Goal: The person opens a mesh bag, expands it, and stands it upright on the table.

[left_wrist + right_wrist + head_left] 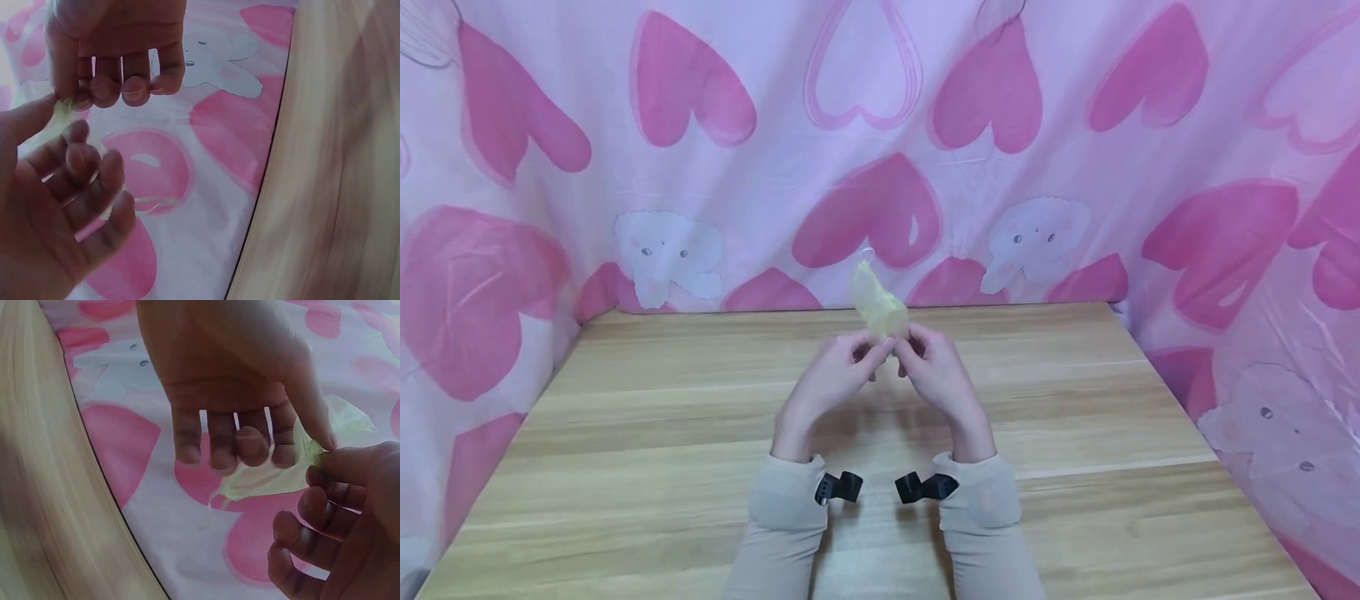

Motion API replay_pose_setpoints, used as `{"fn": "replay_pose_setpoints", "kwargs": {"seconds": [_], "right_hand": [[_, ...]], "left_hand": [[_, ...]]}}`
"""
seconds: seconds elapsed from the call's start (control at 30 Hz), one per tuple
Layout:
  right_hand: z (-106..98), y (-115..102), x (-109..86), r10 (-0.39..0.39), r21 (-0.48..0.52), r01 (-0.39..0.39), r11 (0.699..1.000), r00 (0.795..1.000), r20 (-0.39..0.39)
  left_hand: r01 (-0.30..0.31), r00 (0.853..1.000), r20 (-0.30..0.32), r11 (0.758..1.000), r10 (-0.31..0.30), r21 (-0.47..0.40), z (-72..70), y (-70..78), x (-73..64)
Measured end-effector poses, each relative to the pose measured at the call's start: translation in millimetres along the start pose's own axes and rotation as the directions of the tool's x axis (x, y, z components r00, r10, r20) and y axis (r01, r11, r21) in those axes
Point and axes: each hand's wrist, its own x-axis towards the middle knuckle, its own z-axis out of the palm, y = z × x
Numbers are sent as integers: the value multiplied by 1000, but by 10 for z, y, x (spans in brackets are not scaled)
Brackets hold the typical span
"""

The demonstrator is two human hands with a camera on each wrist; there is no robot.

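A thin, translucent pale-yellow plastic bag (pixel 880 308), crumpled, stands up from between two hands held over the table, its narrow clear tip highest. My left hand (pixel 838 371) pinches its lower end between thumb and index finger. Right beside it, my right hand (pixel 943 375) pinches the same bunched end, the two thumb tips almost meeting. In the right wrist view, the bag (pixel 259 478) spreads out behind the fingers, with thin strands trailing from one end. The other fingers of both hands are loosely bent. In the left wrist view, fingers hide most of the bag (pixel 50 128).
A wood-grain table (pixel 647 442) lies beneath the hands. Pink curtain cloth (pixel 760 192) with hearts and white cartoon animals hangs behind it and at both sides. Small black cameras (pixel 925 487) are strapped at both wrists over beige sleeves (pixel 981 500).
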Motion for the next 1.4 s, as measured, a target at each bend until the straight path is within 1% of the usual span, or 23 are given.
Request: {"fn": "replay_pose_setpoints", "kwargs": {"seconds": [0.07, 0.1, 0.17, 0.23, 0.33, 0.4, 0.5, 0.57, 0.63, 0.67, 0.73, 0.8, 0.87, 0.93, 0.97, 1.0, 1.07, 1.17, 1.2, 1.23, 1.27, 1.33, 1.4], "right_hand": [[-2, -1, 1, -8, -6, 8, 1000, 1000, 2], [1, -1, 2, -8, -9, 8, 1000, 1000, 3], [8, -3, 4, -12, -8, 12, 1000, 1000, 9], [24, -6, 9, -23, -9, 23, 1000, 1000, 20], [60, -13, 18, -63, -21, 64, 998, 997, 36], [87, -16, 25, -95, -41, 97, 994, 995, 39], [108, -19, 29, -125, -58, 126, 990, 992, 19], [111, -14, 28, -127, -52, 127, 991, 992, 3], [107, -9, 27, -124, -37, 124, 992, 992, -10], [103, -6, 27, -122, -31, 121, 992, 992, -15], [95, -2, 27, -110, -16, 110, 994, 994, -22], [87, 2, 28, -95, -4, 95, 995, 995, -28], [75, 6, 27, -80, 6, 80, 997, 996, -34], [67, 11, 27, -73, 17, 74, 997, 997, -36], [66, 12, 26, -74, 22, 75, 997, 997, -35], [60, -37, 14, -72, 23, 73, 997, 997, -33], [61, -34, 14, -75, 13, 76, 997, 997, -24], [74, -39, 17, -80, -16, 80, 997, 997, -7], [76, -41, 19, -77, -25, 77, 997, 997, 1], [83, 7, 31, -80, -34, 80, 996, 997, 7], [83, 9, 32, -78, -38, 78, 996, 997, 12], [80, 18, 32, -60, -37, 61, 997, 998, 18], [65, 23, 26, -33, -29, 33, 999, 999, 18]], "left_hand": [[-4, 1000, 18, 999, 5, -33, 0, -1, 5], [-5, 1000, 13, 999, 6, -52, 0, 1, 7], [2, 1000, -10, 998, -3, -67, -2, 2, 11], [21, 998, -51, 999, -23, -51, -3, 6, 11], [43, 990, -133, 999, -40, 22, 7, -1, 21], [48, 981, -191, 995, -32, 83, 16, -7, 28], [28, 965, -263, 986, 17, 165, 31, -16, 41], [10, 956, -290, 979, 50, 203, 39, -24, 46], [-5, 954, -293, 977, 69, 214, 42, -28, 45], [-4, 957, -284, 979, 63, 204, 41, -33, 43], [4, 972, -232, 989, 31, 150, 38, -37, 33], [32, 986, -166, 996, -17, 87, 32, -36, 20], [59, 993, -104, 998, -55, 35, 24, -35, 11], [69, 995, -71, 998, -69, 4, 16, -30, 10], [73, 995, -71, 997, -72, 0, 13, -25, 10], [79, 994, -81, 997, -78, 4, 10, -20, 10], [93, 989, -123, 995, -87, 41, 9, -9, 13], [136, 971, -214, 980, -104, 143, 24, 2, 20], [146, 966, -241, 972, -99, 185, 33, 2, 26], [147, 961, -262, 964, -86, 222, 42, 2, 33], [145, 958, -276, 957, -73, 250, 51, 1, 38], [129, 958, -284, 950, -46, 284, 65, -3, 48], [100, 965, -263, 951, -22, 291, 71, 0, 53]]}}
